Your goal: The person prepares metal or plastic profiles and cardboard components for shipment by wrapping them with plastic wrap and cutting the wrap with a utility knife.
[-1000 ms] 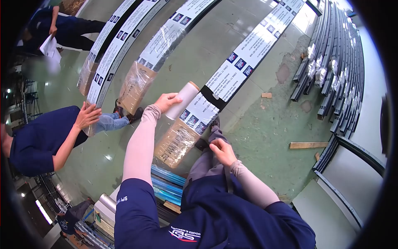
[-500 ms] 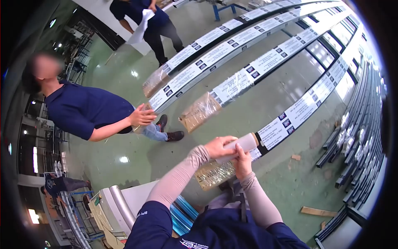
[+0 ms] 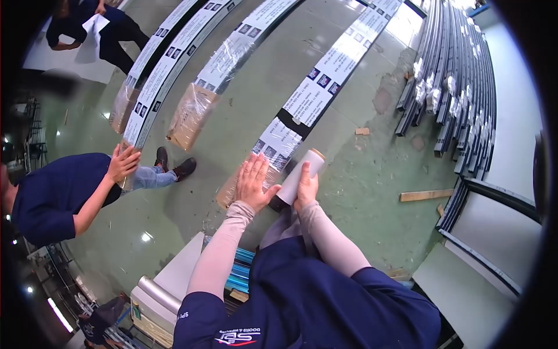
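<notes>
My right hand (image 3: 306,187) grips a roll of clear stretch film (image 3: 302,174), tilted beside the end of a long profile. That profile (image 3: 325,84) is covered in printed white protective film, with a bare black band near its end. Its tip has a brown cardboard wrap (image 3: 229,187) under shiny film. My left hand (image 3: 253,181) lies flat on the wrapped end, fingers stretched out. Whether film still runs from the roll to the profile is hard to make out.
More wrapped profiles (image 3: 232,55) lie to the left. A co-worker's hand (image 3: 123,164) touches one end; another person (image 3: 96,29) holds paper. Dark metal bars (image 3: 453,87) are stacked at right. A wooden strip (image 3: 426,195) lies on the floor, and a grey roll (image 3: 158,294) at lower left.
My view has swung to the right. My left hand has left the roll and now lies on the wrapped end. The roll has moved to the profile's right side in my right hand.
</notes>
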Tool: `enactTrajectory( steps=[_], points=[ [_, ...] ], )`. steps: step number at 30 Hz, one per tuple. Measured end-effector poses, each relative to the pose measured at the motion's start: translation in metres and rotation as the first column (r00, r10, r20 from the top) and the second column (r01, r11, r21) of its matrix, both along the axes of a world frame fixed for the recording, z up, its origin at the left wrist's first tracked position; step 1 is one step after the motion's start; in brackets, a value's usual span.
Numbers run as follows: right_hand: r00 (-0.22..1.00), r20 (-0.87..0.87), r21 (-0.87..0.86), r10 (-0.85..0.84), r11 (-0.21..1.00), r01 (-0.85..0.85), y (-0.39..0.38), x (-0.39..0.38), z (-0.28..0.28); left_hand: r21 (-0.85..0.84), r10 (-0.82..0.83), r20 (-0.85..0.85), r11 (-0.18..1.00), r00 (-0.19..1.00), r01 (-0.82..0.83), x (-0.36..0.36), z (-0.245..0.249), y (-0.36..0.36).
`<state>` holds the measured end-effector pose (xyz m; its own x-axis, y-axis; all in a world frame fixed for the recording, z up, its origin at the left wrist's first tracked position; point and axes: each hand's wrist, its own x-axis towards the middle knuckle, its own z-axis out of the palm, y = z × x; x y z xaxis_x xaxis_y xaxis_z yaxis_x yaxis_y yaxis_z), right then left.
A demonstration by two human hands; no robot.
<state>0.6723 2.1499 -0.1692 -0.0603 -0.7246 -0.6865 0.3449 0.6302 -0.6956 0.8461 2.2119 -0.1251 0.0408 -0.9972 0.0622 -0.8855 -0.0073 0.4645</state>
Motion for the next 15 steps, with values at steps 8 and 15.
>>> enactTrajectory(
  steps=[8,15],
  points=[
    [0.997,-0.065,-0.009,0.033,0.999,-0.033,-0.007,0.022,-0.051,-0.016,0.322,0.053,0.947,0.945,-0.322,-0.039,0.021,-0.076],
    [0.978,-0.179,-0.069,-0.107,0.993,0.096,-0.017,-0.002,-0.062,-0.027,0.246,0.313,0.968,0.917,-0.25,-0.07,-0.02,-0.14]
  ],
)
